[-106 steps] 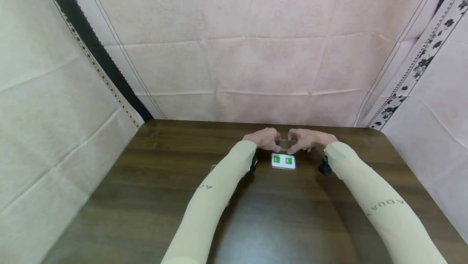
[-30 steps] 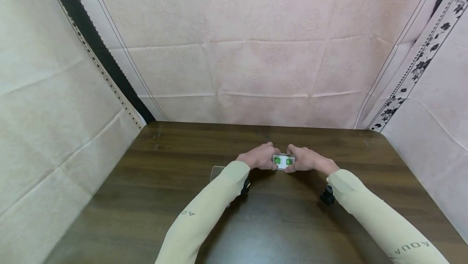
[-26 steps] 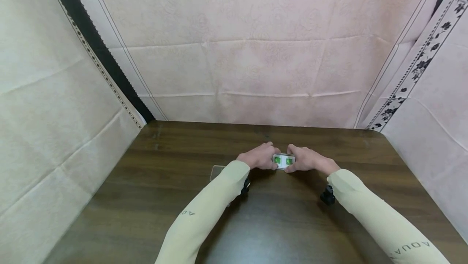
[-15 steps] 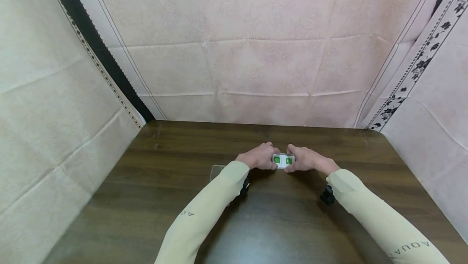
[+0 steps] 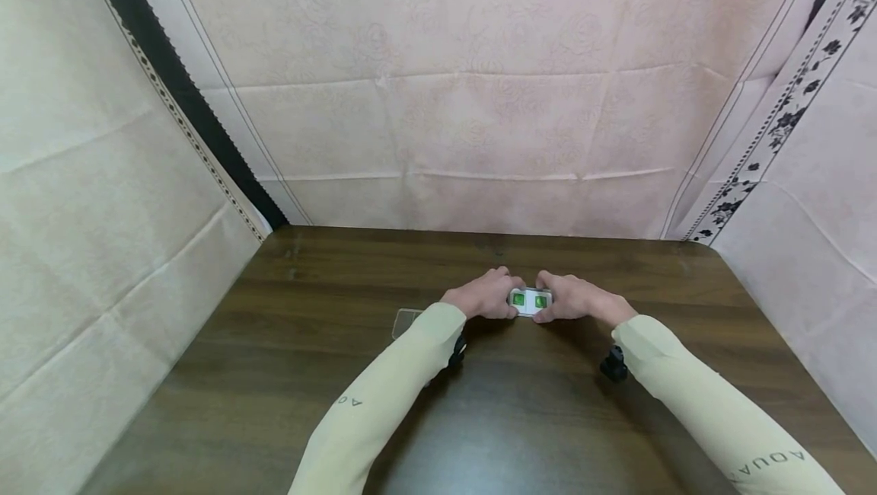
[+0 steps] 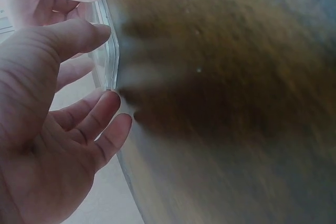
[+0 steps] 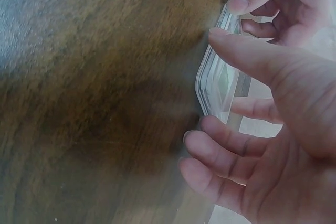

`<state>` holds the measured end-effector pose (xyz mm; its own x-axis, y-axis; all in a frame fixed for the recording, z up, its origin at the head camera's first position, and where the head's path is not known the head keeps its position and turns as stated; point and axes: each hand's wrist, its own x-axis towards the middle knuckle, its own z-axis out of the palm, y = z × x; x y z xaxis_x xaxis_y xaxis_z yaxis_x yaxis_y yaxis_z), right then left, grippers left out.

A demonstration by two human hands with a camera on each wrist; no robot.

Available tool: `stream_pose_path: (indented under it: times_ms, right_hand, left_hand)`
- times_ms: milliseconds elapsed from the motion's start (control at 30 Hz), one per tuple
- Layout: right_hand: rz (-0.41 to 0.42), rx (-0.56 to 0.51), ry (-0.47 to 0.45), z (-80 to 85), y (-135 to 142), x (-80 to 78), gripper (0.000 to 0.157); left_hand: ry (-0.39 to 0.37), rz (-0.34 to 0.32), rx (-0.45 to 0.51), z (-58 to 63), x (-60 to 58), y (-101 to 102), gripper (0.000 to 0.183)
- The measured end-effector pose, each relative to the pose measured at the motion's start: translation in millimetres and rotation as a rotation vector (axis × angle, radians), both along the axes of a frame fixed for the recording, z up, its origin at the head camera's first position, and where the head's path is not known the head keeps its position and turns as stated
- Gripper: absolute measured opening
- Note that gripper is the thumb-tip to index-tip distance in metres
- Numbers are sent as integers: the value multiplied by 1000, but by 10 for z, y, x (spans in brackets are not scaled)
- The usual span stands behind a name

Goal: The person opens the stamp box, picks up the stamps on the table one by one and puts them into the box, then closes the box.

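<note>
A small flat clear plastic case [image 5: 530, 302] with a white face and two green squares sits between my hands over the far part of the table. My left hand [image 5: 485, 295] pinches its left end, thumb on the near edge and fingers at the far side. At the opposite end my right hand [image 5: 579, 299] grips it the same way. Edge-on in the right wrist view, the case [image 7: 206, 80] shows several clear layers stacked together. The left wrist view shows its clear rim [image 6: 112, 51] under the left thumb, with fingertips at the corner.
Another clear, thin-edged piece [image 5: 404, 321] lies on the brown wooden table [image 5: 507, 411], partly hidden by the left sleeve [image 5: 384, 396]. Pale cloth hangs [image 5: 438, 122] rise behind the table's far edge and along both sides.
Earlier, both hands held a clear piece just beyond the white-faced part lying on the table. Now they grip the white-faced case itself, slightly nearer. Over the last second the hands stay almost still.
</note>
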<state>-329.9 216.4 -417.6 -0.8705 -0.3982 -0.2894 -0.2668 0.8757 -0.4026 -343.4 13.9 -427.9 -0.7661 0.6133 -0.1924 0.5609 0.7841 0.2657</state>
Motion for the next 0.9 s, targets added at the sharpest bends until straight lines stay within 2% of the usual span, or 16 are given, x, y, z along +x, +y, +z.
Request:
stream_pose_path:
  times_ms: [300,600,900]
  right_hand:
    - [-6,14,-9,41,17,15,62]
    - [-2,40,-1,63,20,50,56]
    - [22,85,73,131,-8,95,58]
  left_hand:
    - [12,-18,31,31,2,-33,51]
    - [28,-25,25,99,-8,-178,49]
    - [21,50,3,247,29,-493,52]
